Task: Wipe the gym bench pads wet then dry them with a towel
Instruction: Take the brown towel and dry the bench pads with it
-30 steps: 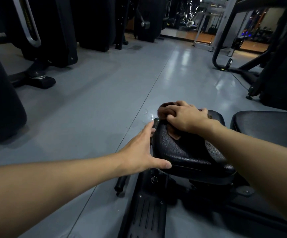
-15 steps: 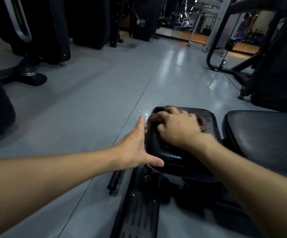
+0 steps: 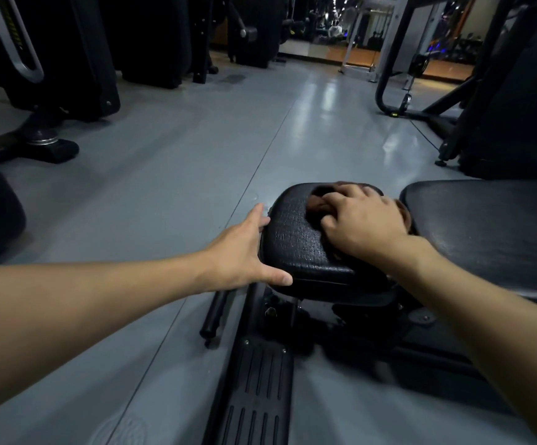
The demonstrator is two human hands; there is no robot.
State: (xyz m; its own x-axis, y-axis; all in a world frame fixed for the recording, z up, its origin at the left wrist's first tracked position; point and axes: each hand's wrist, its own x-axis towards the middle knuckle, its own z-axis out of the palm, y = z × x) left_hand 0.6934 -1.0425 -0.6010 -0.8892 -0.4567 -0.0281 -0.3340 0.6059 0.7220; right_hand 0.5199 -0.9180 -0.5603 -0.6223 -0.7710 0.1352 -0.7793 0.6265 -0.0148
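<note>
Gym floor: grey, glossy floor (image 3: 196, 187), dark machines around it.
Seat pad: small black pad (image 3: 296, 242) at centre; long bench pad (image 3: 485, 226) at its 3 o'clock.
Right hand (image 3: 363, 223): fingers curled on brown cloth (image 3: 317, 203), toward the pad's 12 o'clock end.
Left hand (image 3: 238, 248): fingers straight, flat against the pad's 9 o'clock edge.
Wiping well: likely brace, overlap strokes, cover edges.
Containers: none in view.

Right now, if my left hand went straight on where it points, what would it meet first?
Probably nothing: the left hand flanks the small black textured pad, fingers aimed over open grey floor beyond.
</note>
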